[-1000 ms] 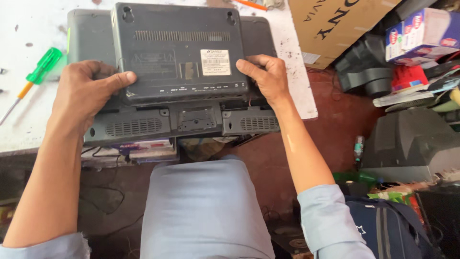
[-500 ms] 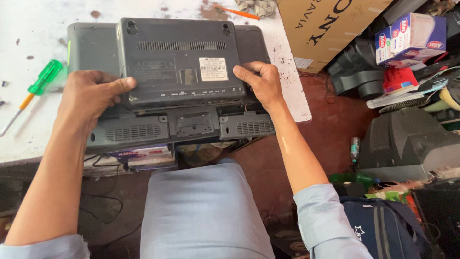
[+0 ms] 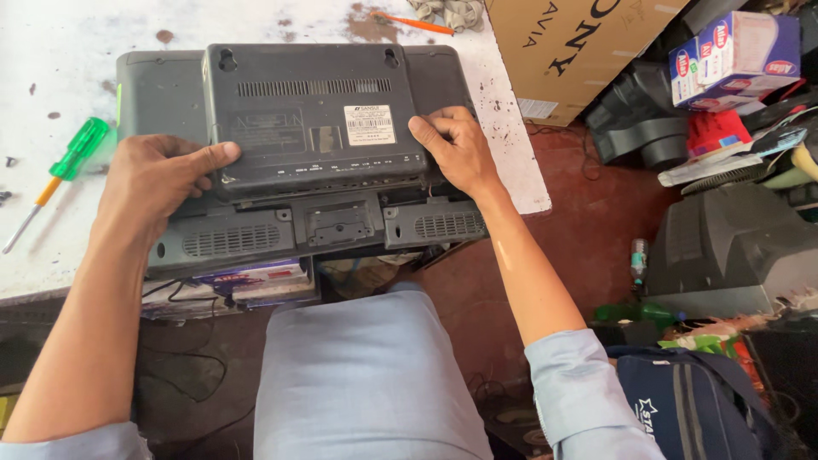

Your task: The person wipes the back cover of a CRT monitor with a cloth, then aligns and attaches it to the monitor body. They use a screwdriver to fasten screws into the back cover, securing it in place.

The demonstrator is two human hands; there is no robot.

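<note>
Lying face down on a stained white worktable [image 3: 511,128], a dark grey flat-panel television [image 3: 298,153] shows its plastic back, with the near edge jutting past the table's front edge toward the seated person's lap. The left hand [image 3: 158,183] rests flat on the set's left side, fingers spread, thumb pressed against the edge of the raised back cover [image 3: 311,115]. The right hand [image 3: 452,149] curls over the cover's right lower corner, fingertips pressing down; neither hand closes fully around anything.

The set looks rigid, moderately heavy and awkward for its width. Its plastic shell seems smooth and a little slippery, and the screen underneath is likely fragile, so pressure on the centre would be risky. The firmest holds appear to be the two short sides of the outer frame, or the lower strip with its speaker grilles [image 3: 230,240], rather than the thin raised cover, which may flex or come loose.

A green-handled screwdriver [image 3: 64,170] lies on the table just left of the set. An orange-handled tool [image 3: 417,23] lies beyond the far edge, beside a cardboard box [image 3: 579,43]. To the right, on the red floor, stand an old tube television casing [image 3: 733,247], small cartons [image 3: 737,51] and a dark blue bag [image 3: 699,409], crowding that side. Cables hang in shadow beneath the table.
</note>
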